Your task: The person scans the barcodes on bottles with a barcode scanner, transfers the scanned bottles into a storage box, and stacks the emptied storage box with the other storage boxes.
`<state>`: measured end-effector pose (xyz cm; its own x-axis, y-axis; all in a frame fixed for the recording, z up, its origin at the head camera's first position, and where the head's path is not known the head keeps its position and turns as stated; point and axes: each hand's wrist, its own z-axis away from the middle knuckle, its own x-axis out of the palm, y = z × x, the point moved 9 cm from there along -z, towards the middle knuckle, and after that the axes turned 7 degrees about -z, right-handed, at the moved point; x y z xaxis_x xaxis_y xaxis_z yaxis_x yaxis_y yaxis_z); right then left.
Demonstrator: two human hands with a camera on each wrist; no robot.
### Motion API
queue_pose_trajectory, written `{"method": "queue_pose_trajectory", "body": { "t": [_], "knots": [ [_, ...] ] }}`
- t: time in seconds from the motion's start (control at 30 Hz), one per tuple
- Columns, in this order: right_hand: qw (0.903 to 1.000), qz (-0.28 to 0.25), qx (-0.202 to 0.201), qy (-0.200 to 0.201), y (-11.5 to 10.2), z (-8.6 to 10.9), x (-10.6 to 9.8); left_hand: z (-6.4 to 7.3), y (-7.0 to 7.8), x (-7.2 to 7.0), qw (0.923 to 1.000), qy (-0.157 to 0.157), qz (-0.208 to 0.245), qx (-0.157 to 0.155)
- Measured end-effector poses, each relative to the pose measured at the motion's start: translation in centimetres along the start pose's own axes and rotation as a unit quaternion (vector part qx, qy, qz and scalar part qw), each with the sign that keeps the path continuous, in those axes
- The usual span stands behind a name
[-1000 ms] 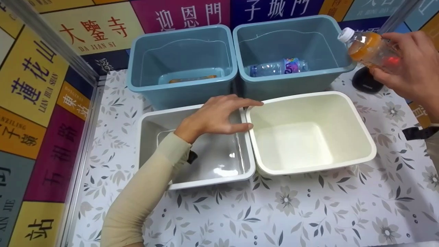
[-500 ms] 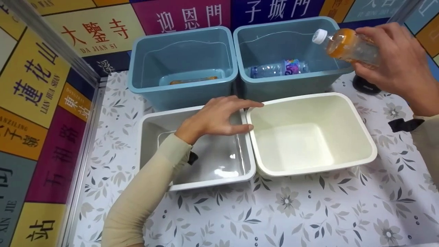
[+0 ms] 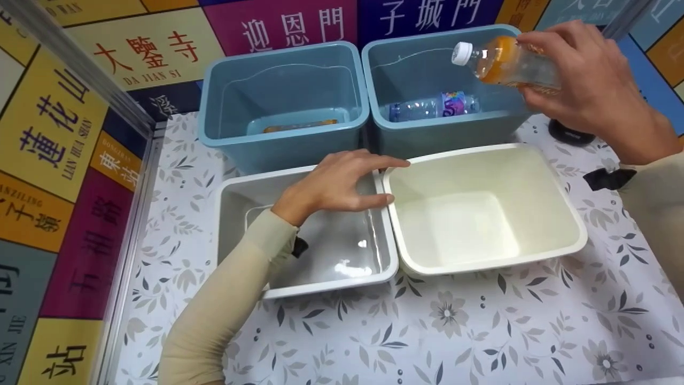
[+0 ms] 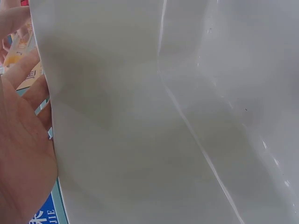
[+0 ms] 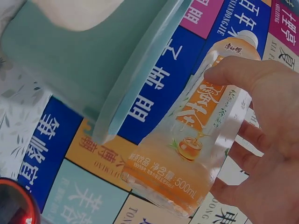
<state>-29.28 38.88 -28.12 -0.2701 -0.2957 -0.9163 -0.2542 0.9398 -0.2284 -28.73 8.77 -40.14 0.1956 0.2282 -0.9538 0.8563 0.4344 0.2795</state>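
Note:
My right hand [image 3: 582, 75] grips a clear plastic drink bottle [image 3: 494, 60] with an orange label and white cap, tilted over the right blue-grey bin [image 3: 449, 124]. The right wrist view shows the thumb across the label of the bottle [image 5: 187, 126] and the fingers behind it. Inside that bin lies another clear bottle [image 3: 435, 107] with a purple label. My left hand [image 3: 342, 184] rests over the grey-white bin [image 3: 320, 289], its thumb and forefinger stretched to the rim of the cream bin [image 3: 489, 264]. In the left wrist view the relaxed left palm [image 4: 23, 154] shows beside the bin wall.
An orange-labelled item [image 3: 300, 125] lies in the left blue-grey bin [image 3: 278, 139]. A small black object [image 3: 570, 132] stands right of the bins on the flower-patterned table surface [image 3: 443, 331]. Panels with large characters [image 3: 144, 51] line the back and left.
My right hand has carried the bottle leftward, from beside the right blue-grey bin to above its opening. The left hand stays where it was.

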Motion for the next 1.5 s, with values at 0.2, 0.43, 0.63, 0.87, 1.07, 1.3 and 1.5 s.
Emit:
{"method": "queue_pose_trajectory", "body": {
  "t": [0.2,0.43,0.63,0.87,1.07,1.3,1.5],
  "knots": [
    [0.9998,-0.007,-0.018,0.007,-1.1,-0.6,0.3,0.0,-0.1,0.1,1.0,-0.005,0.005,-0.004],
    [0.998,-0.017,-0.06,0.012,-3.0,-1.6,0.6,0.1,-0.2,0.1,0.9999,-0.008,0.01,-0.007],
    [0.9972,-0.03,-0.068,0.009,-4.3,-2.6,0.8,0.1,-0.2,0.1,0.9999,-0.009,0.011,-0.007],
    [0.9952,-0.033,-0.092,0.006,-6.3,-3.6,1.2,0.1,-0.2,0.0,0.9999,-0.008,0.013,-0.006],
    [0.9923,-0.026,-0.12,0.01,-8.2,-4.6,1.7,0.0,-0.3,0.1,0.9998,-0.012,0.016,-0.009],
    [0.9915,-0.021,-0.128,-0.009,-10.1,-5.7,3.0,0.0,-0.2,0.1,0.9998,-0.01,0.016,-0.007],
    [0.9898,-0.02,-0.14,-0.013,-11.5,-6.5,3.8,0.1,-0.3,0.2,0.9996,-0.016,0.02,-0.011]
  ]
}}
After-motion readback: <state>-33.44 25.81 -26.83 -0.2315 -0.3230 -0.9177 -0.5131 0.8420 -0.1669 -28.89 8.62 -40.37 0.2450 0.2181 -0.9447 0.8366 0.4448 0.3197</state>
